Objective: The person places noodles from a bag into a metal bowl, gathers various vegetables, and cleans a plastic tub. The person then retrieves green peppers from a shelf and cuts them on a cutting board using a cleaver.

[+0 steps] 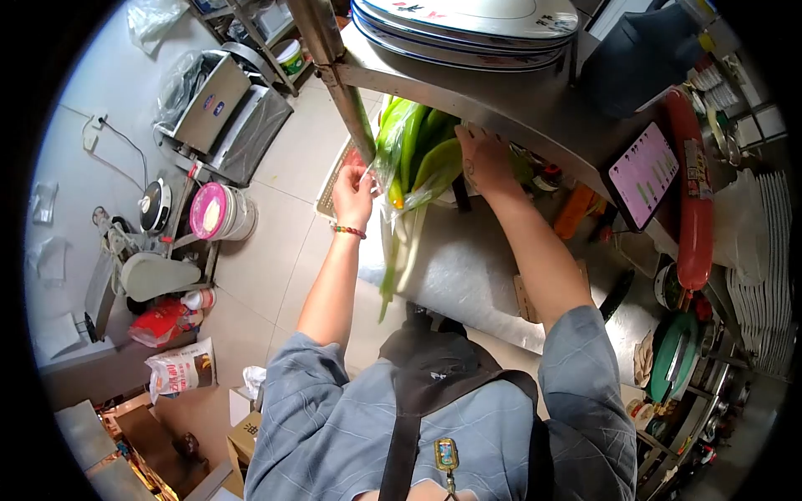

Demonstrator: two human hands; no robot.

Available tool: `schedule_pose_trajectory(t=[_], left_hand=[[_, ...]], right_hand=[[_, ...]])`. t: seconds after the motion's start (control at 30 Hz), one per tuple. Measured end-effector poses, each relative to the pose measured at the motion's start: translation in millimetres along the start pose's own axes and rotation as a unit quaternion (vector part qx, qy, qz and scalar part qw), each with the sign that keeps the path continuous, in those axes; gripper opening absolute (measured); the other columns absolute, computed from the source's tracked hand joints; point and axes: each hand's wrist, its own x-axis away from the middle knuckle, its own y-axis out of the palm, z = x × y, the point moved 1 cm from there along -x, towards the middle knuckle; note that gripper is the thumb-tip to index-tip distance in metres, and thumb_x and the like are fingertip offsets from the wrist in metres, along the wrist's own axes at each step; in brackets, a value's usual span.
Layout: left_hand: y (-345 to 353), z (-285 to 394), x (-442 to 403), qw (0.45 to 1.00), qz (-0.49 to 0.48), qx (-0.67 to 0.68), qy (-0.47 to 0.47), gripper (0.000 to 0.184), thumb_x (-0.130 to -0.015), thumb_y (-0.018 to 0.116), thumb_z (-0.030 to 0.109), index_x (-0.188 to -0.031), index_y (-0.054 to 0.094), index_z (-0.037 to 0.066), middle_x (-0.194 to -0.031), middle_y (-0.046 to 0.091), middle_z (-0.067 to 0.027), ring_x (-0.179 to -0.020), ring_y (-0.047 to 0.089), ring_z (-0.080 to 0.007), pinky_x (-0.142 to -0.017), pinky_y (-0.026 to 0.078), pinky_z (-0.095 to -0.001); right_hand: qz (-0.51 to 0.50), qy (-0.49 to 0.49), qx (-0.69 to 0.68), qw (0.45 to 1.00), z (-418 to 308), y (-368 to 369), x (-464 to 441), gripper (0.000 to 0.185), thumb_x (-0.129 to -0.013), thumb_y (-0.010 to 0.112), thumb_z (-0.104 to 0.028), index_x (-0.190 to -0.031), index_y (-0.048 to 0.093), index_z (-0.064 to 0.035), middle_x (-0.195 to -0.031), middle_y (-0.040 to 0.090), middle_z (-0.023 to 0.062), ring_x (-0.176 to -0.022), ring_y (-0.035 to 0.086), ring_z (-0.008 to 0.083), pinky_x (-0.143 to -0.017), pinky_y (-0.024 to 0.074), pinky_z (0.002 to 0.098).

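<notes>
A clear plastic bag (387,163) full of long green peppers (432,138) stands over the steel counter, under the raised shelf. My left hand (352,197), with a beaded bracelet at the wrist, pinches the bag's left edge. On the other side, my right hand (487,160) grips the bag beside the peppers; its fingertips are partly hidden. Long pale-green stalks (405,250), which look like scallions, hang below the bag and past the counter's near edge. A light plastic basket (327,190) is partly visible behind my left hand.
Stacked plates (468,37) sit on the steel shelf (468,93), whose post (344,104) rises close to my left hand. A tablet (642,176) leans at the right near a red cylinder (695,200). A pink-lidded bucket (219,210) stands on the floor at left.
</notes>
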Motion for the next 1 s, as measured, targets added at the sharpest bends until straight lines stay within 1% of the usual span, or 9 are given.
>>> schedule_pose_trajectory(t=[0.1, 0.17, 0.3, 0.53, 0.57, 0.63, 0.7, 0.77, 1.0], left_hand=[[-4, -3, 4, 0.998, -0.031, 0.005, -0.048, 0.006, -0.091, 0.054, 0.012, -0.094, 0.053, 0.007, -0.088, 0.06, -0.0006, -0.077, 0.057, -0.0082, -0.063, 0.052, -0.025], [-3, 5, 17, 0.995, -0.049, -0.008, -0.084, 0.011, -0.092, 0.055, 0.017, -0.095, 0.053, 0.006, -0.091, 0.06, -0.0023, -0.082, 0.057, -0.0085, -0.066, 0.053, -0.0264], [-1, -7, 39, 0.994, -0.086, -0.004, -0.072, 0.014, -0.089, 0.059, 0.01, -0.101, 0.053, 0.006, -0.094, 0.057, -0.0016, -0.087, 0.058, -0.0098, -0.068, 0.053, -0.0265], [-1, -11, 59, 0.988, -0.055, 0.103, -0.106, 0.025, -0.085, 0.061, 0.004, -0.107, 0.05, 0.002, -0.104, 0.056, -0.005, -0.09, 0.057, -0.0117, -0.076, 0.051, -0.026], [1, -9, 61, 0.988, -0.054, 0.101, -0.106, 0.025, -0.085, 0.061, 0.004, -0.107, 0.05, 0.002, -0.104, 0.056, -0.005, -0.09, 0.057, -0.0117, -0.076, 0.051, -0.026], [6, 6, 67, 0.994, 0.01, -0.078, 0.072, 0.034, -0.077, 0.066, 0.0, -0.108, 0.05, 0.003, -0.109, 0.054, -0.009, -0.095, 0.056, -0.0167, -0.079, 0.05, -0.0296], [8, 24, 71, 0.971, 0.024, -0.164, 0.173, 0.035, -0.073, 0.067, -0.001, -0.105, 0.052, 0.003, -0.11, 0.053, -0.0106, -0.097, 0.055, -0.0201, -0.079, 0.049, -0.0313], [7, 23, 69, 0.898, 0.034, -0.289, 0.329, 0.032, -0.066, 0.068, -0.003, -0.096, 0.061, 0.005, -0.113, 0.05, -0.0126, -0.1, 0.052, -0.027, -0.08, 0.048, -0.0335], [9, 22, 68, 0.871, 0.021, -0.349, 0.344, 0.033, -0.063, 0.074, 0.002, -0.095, 0.071, 0.012, -0.116, 0.051, -0.0108, -0.1, 0.051, -0.0248, -0.081, 0.048, -0.0328]], right_hand=[[-0.032, -0.04, -0.089, 0.995, 8, -22, 7, 0.035, -0.076, 0.056, -0.006, -0.111, 0.056, -0.0096, -0.108, 0.055, 0.0117, -0.096, 0.055, 0.0347, -0.083, 0.0446, 0.0436], [0.076, -0.017, -0.069, 0.995, 1, -59, 29, 0.035, -0.074, 0.06, -0.006, -0.108, 0.058, -0.0107, -0.105, 0.056, 0.0128, -0.092, 0.056, 0.0358, -0.079, 0.0465, 0.0426], [0.138, 0.107, -0.205, 0.963, 1, -99, 93, 0.035, -0.074, 0.064, -0.01, -0.108, 0.057, -0.0088, -0.098, 0.057, 0.0145, -0.093, 0.055, 0.0359, -0.077, 0.0474, 0.0396], [-0.014, 0.307, -0.355, 0.883, 0, -18, 221, 0.037, -0.08, 0.066, -0.02, -0.107, 0.053, 0.0016, -0.099, 0.057, 0.0156, -0.092, 0.058, 0.0294, -0.082, 0.0452, 0.0378], [-0.033, 0.359, -0.413, 0.837, 0, 9, 237, 0.037, -0.079, 0.066, -0.02, -0.106, 0.053, 0.0026, -0.096, 0.058, 0.0155, -0.088, 0.059, 0.0274, -0.079, 0.0465, 0.0369], [-0.053, 0.409, -0.468, 0.781, -5, 20, 241, 0.036, -0.079, 0.067, -0.019, -0.104, 0.053, 0.0036, -0.093, 0.059, 0.0153, -0.083, 0.06, 0.0254, -0.075, 0.0477, 0.0359], [-0.071, 0.495, -0.568, 0.654, -12, 30, 239, 0.031, -0.078, 0.066, -0.016, -0.1, 0.054, 0.0027, -0.086, 0.06, 0.0141, -0.071, 0.06, 0.0221, -0.064, 0.0482, 0.0323], [-0.082, 0.504, -0.563, 0.65, -9, 54, 244, 0.027, -0.081, 0.065, -0.012, -0.1, 0.053, 0.002, -0.085, 0.058, 0.0114, -0.068, 0.059, 0.0193, -0.063, 0.0494, 0.0301], [-0.021, 0.539, -0.555, 0.633, -18, 56, 250, 0.021, -0.08, 0.063, -0.009, -0.095, 0.053, 0.002, -0.081, 0.057, 0.0097, -0.066, 0.058, 0.0184, -0.059, 0.0459, 0.0308]])
